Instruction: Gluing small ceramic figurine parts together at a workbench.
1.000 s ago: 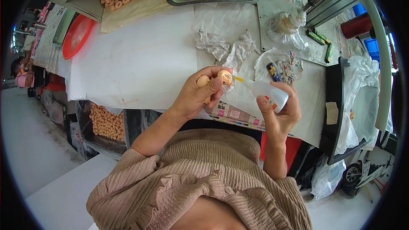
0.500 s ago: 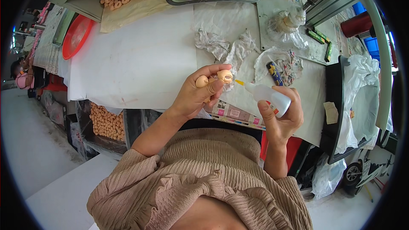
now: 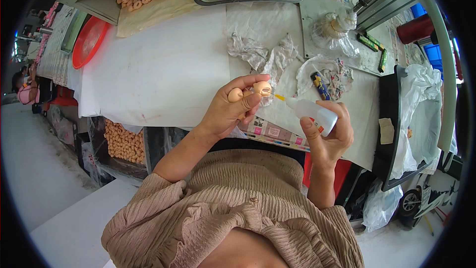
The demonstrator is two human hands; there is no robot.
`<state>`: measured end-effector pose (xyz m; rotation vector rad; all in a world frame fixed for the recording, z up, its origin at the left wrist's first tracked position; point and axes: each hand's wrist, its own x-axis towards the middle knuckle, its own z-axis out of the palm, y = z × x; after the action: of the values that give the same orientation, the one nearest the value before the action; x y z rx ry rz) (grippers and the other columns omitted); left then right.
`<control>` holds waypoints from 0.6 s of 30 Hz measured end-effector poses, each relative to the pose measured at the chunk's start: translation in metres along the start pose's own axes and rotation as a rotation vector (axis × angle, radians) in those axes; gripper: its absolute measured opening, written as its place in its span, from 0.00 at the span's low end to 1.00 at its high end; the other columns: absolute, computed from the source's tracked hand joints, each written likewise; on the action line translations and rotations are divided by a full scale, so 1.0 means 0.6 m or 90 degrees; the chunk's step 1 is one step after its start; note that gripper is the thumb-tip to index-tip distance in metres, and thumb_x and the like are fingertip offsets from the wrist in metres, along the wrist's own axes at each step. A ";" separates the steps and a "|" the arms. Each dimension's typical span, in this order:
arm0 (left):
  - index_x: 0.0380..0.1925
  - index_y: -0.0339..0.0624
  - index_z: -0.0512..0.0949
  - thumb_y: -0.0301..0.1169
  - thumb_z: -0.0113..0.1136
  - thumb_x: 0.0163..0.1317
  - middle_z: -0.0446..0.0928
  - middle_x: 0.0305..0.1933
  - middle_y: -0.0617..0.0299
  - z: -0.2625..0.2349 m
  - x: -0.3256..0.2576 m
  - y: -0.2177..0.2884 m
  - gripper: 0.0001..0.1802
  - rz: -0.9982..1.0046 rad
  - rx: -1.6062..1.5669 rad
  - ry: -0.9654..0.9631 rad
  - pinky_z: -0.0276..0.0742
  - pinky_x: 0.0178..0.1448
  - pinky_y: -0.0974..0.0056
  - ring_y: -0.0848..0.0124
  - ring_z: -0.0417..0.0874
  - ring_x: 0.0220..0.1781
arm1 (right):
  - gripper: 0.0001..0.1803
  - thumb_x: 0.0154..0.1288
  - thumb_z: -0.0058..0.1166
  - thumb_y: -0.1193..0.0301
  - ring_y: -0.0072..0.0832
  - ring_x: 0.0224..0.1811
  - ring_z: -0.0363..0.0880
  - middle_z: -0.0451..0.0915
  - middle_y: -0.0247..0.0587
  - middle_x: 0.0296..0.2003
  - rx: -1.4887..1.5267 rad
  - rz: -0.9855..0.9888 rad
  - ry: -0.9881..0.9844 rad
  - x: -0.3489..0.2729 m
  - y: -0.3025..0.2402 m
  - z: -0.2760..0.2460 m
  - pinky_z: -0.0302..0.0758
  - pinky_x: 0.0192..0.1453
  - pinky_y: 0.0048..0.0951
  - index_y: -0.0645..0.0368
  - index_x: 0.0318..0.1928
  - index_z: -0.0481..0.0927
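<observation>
- Hollow peach piece point(image 3: 261, 87), held up over the near side of a broad, white-covered table point(image 3: 163, 69); the pale covering probably protects the surface.
- Dark tray point(image 3: 210, 3) at the table's far side, full of small peach and purple parts, perhaps set back to stay out of the hands' way.
- Crumpled cloths point(image 3: 280, 62) just beyond the hands, seemingly kept within easy reach.
- Left hand point(image 3: 225, 110): its grip pinches the hollow piece between thumb and fingers, leaving the opening exposed toward the right.
- Right hand point(image 3: 333, 136): its grip is closed around a bottle point(image 3: 313, 112), thumb on one side, fingers on the other, likely for aiming and squeezing.
- Translucent bottle, tilted so its tip points left at the opening.
- Second rounded piece point(image 3: 235, 95), tucked in the left hand, perhaps to save reaching.
- Yellow nozzle point(image 3: 280, 97), just beside the opening; contact is hard to tell.
</observation>
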<state>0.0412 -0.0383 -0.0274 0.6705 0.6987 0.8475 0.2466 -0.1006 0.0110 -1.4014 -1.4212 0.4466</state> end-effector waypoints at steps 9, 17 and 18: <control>0.59 0.37 0.71 0.28 0.59 0.65 0.73 0.30 0.67 -0.005 0.002 -0.005 0.22 0.005 0.001 -0.018 0.68 0.22 0.77 0.84 0.67 0.21 | 0.19 0.50 0.71 0.66 0.23 0.31 0.73 0.75 0.36 0.31 -0.007 -0.004 0.005 -0.003 0.008 -0.003 0.68 0.34 0.23 0.64 0.39 0.79; 0.59 0.38 0.70 0.38 0.57 0.68 0.78 0.42 0.63 -0.012 -0.010 0.027 0.23 -0.023 -0.074 -0.033 0.65 0.22 0.76 0.82 0.67 0.24 | 0.19 0.53 0.69 0.74 0.21 0.38 0.74 0.76 0.35 0.38 0.076 0.049 0.049 0.006 0.015 0.024 0.72 0.42 0.23 0.64 0.43 0.76; 0.59 0.38 0.70 0.38 0.57 0.68 0.78 0.42 0.63 -0.016 -0.010 0.030 0.23 -0.017 -0.075 -0.034 0.65 0.22 0.76 0.82 0.67 0.24 | 0.19 0.53 0.69 0.74 0.21 0.38 0.74 0.76 0.35 0.38 0.077 0.043 0.047 0.008 0.020 0.031 0.72 0.42 0.23 0.64 0.43 0.76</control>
<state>0.0231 -0.0324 -0.0177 0.5755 0.6036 0.8367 0.2380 -0.0860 -0.0040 -1.3572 -1.2697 0.5101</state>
